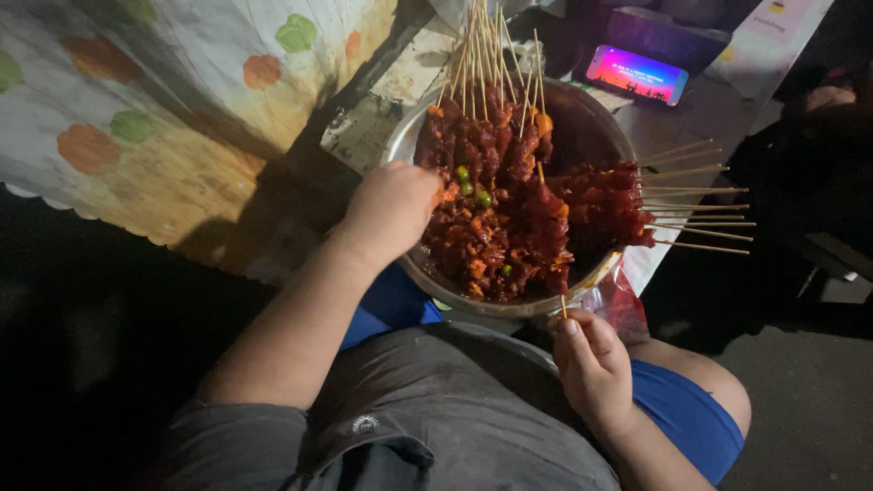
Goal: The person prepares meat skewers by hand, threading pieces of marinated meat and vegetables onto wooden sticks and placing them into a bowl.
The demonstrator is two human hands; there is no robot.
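We count one metal bowl (427, 273) heaped with marinated meat skewers (509, 209): two fans of sticks, too many to number. Our left hand (391, 211) is curled into the pile; whether it grips anything we cannot tell. Our right hand (593, 364) pinches one bare stick (563, 307). One lit phone (637, 75) lies beyond.

We found the metal bowl (596, 136) packed with meat skewers (509, 209), sticks jutting up and rightward (barring entry from those sides). The near rim lay open between our hands. A phone (637, 75) blocked the tabletop (373, 127) beyond.
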